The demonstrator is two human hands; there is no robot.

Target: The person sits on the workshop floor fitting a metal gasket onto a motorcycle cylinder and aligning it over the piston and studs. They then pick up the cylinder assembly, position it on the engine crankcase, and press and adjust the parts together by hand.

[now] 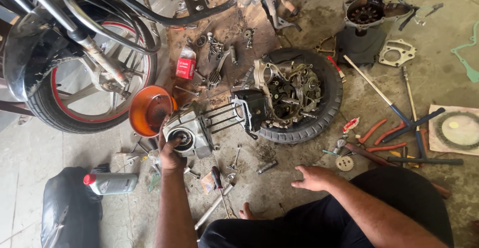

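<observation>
— Fingers (164, 143) of left hand (170, 153) grip grey cylinder head (188, 130), left of centre. Right hand (313, 178)?

— Open, flat, lower centre. Red small box (185, 68) upper left; grey oil bottle (112, 182), red cap, lower left.

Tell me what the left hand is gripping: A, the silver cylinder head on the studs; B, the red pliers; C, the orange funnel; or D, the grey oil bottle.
A: the left hand wraps the silver cylinder head sitting on the studs, beside the orange funnel; the right hand hovers empty over the floor.
</observation>
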